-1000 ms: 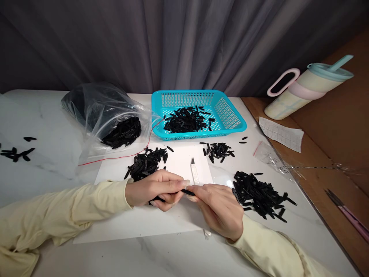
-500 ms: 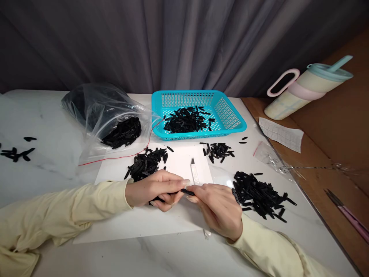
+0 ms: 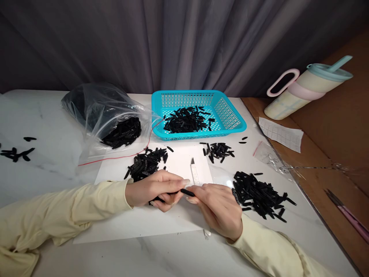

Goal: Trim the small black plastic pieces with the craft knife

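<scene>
Between my two hands is a small black strip (image 3: 187, 192), slim and elongated. My left hand (image 3: 160, 188) is closed, pinching the strip's left end with thumb and fingers; more black strips show under its palm. My right hand (image 3: 219, 207) is closed too, with its thumb and fingertips at the strip's right end. Both hands are over a white sheet of paper (image 3: 115, 227). Just beyond them a craft knife (image 3: 195, 173) lies on the paper, blade pointing away. A pile of black strips (image 3: 145, 163) lies behind my left hand, and a larger pile (image 3: 259, 196) beside my right.
A blue plastic basket (image 3: 198, 134) holding black strips stands at the back. Left of it lies a clear bag (image 3: 92, 104) of strips with a red cord (image 3: 115, 157). At right are a tumbler (image 3: 308, 90), a paper slip (image 3: 281, 134), a small bag (image 3: 268, 156) and pink-handled tweezers (image 3: 348, 217).
My right fingertips have shifted very slightly, and a little more of the black strip shows between my hands. Everything else stays where it was.
</scene>
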Action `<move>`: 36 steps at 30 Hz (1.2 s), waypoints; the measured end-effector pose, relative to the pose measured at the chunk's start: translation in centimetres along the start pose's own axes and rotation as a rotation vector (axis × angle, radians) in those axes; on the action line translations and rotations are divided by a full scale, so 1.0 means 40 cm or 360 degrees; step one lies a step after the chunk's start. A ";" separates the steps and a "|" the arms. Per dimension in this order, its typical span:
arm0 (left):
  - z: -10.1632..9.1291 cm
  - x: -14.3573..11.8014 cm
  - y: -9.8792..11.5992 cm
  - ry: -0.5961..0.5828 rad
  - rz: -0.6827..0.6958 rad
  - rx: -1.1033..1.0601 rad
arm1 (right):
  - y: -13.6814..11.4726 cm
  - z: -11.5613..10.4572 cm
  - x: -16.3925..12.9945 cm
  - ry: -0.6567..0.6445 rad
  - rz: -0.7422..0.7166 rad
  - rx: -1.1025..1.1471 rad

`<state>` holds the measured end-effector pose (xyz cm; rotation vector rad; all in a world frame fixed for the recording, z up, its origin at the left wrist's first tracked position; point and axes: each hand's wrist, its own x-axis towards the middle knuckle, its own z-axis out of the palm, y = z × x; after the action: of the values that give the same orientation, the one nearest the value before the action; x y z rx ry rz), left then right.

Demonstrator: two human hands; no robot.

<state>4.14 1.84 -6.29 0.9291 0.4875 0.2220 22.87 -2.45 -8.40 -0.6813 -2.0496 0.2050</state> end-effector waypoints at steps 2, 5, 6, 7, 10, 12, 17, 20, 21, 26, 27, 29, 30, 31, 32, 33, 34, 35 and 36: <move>0.001 -0.001 0.000 0.0002 -0.0006 -0.0005 | 0.000 0.000 0.001 0.0006 -0.0011 -0.0011; 0.001 -0.001 -0.001 -0.0008 0.0004 -0.0031 | 0.000 0.000 0.003 0.0010 -0.0014 -0.0025; 0.001 -0.001 -0.002 -0.0016 0.0010 -0.0041 | 0.000 0.000 0.003 0.0010 -0.0014 -0.0033; 0.001 -0.001 -0.003 -0.0022 0.0013 -0.0049 | -0.001 -0.001 0.003 0.0007 -0.0011 -0.0041; 0.001 0.000 -0.004 -0.0020 0.0009 -0.0064 | -0.002 -0.003 0.005 -0.0014 -0.0007 -0.0078; 0.000 0.001 -0.005 -0.0005 -0.0001 -0.0066 | -0.005 -0.005 0.006 -0.0031 -0.0010 -0.0116; -0.002 0.003 -0.009 0.0023 -0.0009 -0.0041 | -0.008 -0.011 0.008 -0.0063 -0.0014 -0.0150; -0.002 0.003 -0.010 0.0025 -0.0011 -0.0042 | -0.005 -0.011 0.009 -0.0080 -0.0032 -0.0126; -0.002 0.004 -0.010 0.0029 -0.0015 -0.0044 | -0.004 -0.010 0.009 -0.0076 -0.0038 -0.0116; 0.001 0.007 -0.009 0.0050 -0.0029 -0.0094 | -0.014 -0.013 0.006 -0.0085 -0.0021 -0.0133; 0.001 0.008 -0.009 0.0067 -0.0028 -0.0117 | -0.017 -0.017 0.009 -0.0098 0.0000 -0.0146; 0.000 0.011 -0.009 0.0119 -0.0030 -0.0177 | -0.014 -0.030 0.025 -0.0065 0.0031 -0.0224; -0.001 0.012 -0.009 0.0149 -0.0030 -0.0207 | -0.006 -0.039 0.041 0.0001 0.0036 -0.0302; -0.002 0.014 -0.009 0.0177 -0.0027 -0.0233 | 0.008 -0.049 0.063 0.0099 0.0041 -0.0409; -0.004 0.015 -0.010 0.0197 -0.0019 -0.0250 | 0.028 -0.060 0.091 0.0220 0.0053 -0.0540; -0.005 0.015 -0.010 0.0205 -0.0009 -0.0257 | 0.053 -0.071 0.123 0.0330 0.0081 -0.0669; -0.007 0.015 -0.011 0.0204 0.0004 -0.0259 | 0.079 -0.083 0.157 0.0388 0.0133 -0.0779; -0.009 0.015 -0.011 0.0202 0.0015 -0.0256 | 0.105 -0.094 0.192 0.0362 0.0177 -0.0843; -0.011 0.015 -0.012 0.0199 0.0023 -0.0253 | 0.126 -0.105 0.223 0.0270 0.0203 -0.0877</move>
<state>4.46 2.10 -7.09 0.7667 0.5702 0.3287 24.61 6.06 -1.56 -1.1243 -1.9042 -0.3501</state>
